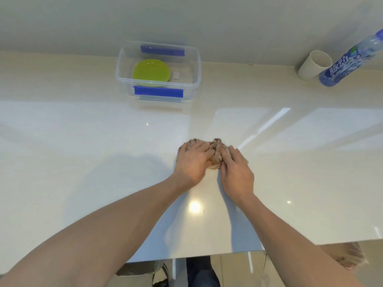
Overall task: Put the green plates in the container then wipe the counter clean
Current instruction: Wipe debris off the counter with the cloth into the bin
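Green plates [151,73] lie stacked inside a clear plastic container [196,65] with blue clips at the back of the glossy cream counter [83,141]. A crumpled brown cloth [216,154] rests on the counter in the middle. My left hand [192,160] presses on its left part with the fingers spread flat over it. On the cloth's right part lies my right hand [236,172], fingers curled into the fabric. Most of the cloth is hidden under both hands.
A pale cylindrical cup [314,65] lies on its side at the back right, beside a blue-labelled bottle [352,59]. A small white piece [176,75] sits in the container next to the plates. The counter's front edge [207,253] runs just below my forearms.
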